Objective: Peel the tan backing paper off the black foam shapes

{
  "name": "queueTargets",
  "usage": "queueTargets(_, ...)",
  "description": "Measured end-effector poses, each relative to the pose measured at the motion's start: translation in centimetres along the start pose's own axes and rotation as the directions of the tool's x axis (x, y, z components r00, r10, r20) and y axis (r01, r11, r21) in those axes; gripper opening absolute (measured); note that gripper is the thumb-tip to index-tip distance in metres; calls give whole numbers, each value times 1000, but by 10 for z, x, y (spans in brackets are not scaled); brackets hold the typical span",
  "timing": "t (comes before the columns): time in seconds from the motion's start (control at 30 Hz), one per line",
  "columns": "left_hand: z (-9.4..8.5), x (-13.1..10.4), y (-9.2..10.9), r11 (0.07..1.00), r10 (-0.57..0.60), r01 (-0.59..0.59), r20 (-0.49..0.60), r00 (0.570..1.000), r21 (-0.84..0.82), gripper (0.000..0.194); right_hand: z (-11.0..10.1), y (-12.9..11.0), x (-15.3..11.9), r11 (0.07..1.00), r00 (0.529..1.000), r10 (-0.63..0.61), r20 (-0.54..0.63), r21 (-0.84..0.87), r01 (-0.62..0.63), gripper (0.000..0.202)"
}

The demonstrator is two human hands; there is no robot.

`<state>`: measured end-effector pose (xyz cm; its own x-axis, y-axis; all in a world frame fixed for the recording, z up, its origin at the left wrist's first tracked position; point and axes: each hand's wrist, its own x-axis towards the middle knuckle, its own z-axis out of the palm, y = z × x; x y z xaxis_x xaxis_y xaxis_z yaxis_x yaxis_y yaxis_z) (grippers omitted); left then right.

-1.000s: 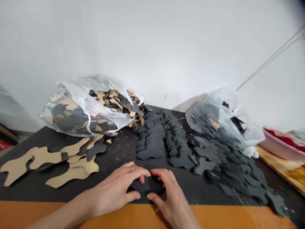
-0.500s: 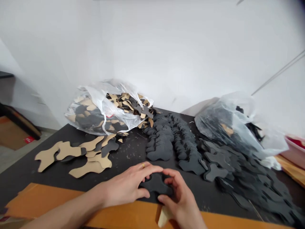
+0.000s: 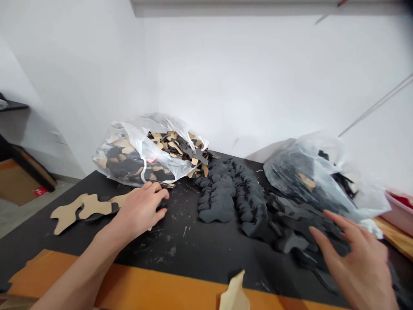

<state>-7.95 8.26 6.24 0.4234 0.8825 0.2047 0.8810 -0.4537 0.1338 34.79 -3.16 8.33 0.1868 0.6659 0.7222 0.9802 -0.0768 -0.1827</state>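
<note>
My left hand [image 3: 142, 209] reaches over the loose tan and black flat pieces [image 3: 95, 206] at the left of the black table; its fingers touch a dark piece, and whether they grip it is unclear. On the right, my right hand [image 3: 358, 254] hovers with fingers spread above a pile of dark grey foam pieces [image 3: 292, 241], holding nothing. Between the hands lie two overlapping rows of dark pieces, the left row [image 3: 217, 193] and the right row [image 3: 253, 202]. A tan piece [image 3: 237, 292] stands at the front edge.
A clear plastic bag of tan and black pieces [image 3: 129, 150] lies at the back left. Another plastic bag [image 3: 300, 165] sits at the back right, near a pink container [image 3: 402, 213]. An orange-brown strip [image 3: 151, 286] runs along the table's front edge.
My hands have parted from the dark piece they held together at the front middle. The left moved to the left pieces, the right to the right pile; that dark piece no longer shows there.
</note>
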Motion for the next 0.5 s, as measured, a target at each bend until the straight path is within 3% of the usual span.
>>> queueTargets(0.1, 8, -2, -9, 996, -7, 4, 26, 1000, 89, 24, 20, -40, -3, 974, 985, -106, 135, 215, 76, 28)
queueTargets(0.17, 12, -2, -10, 994, -14, 11, 28, 1000, 112, 28, 41, -77, -9, 939, 928, -243, 283, 309, 151, 18)
queueTargets(0.27, 16, -1, -10, 992, -35, 31, 29, 999, 125, 32, 70, -119, -15, 919, 848, -375, 374, 270, 287, 21)
queueTargets(0.37, 19, 0, -13, 992, -54, 50, 25, 998, 117, 35, 88, -132, -16, 923, 829, -381, 411, 222, 314, 27)
queueTargets(0.5, 22, 1, -20, 996, -54, 53, 18, 998, 69, 34, 97, -128, -16, 941, 857, -329, 396, 214, 262, 29)
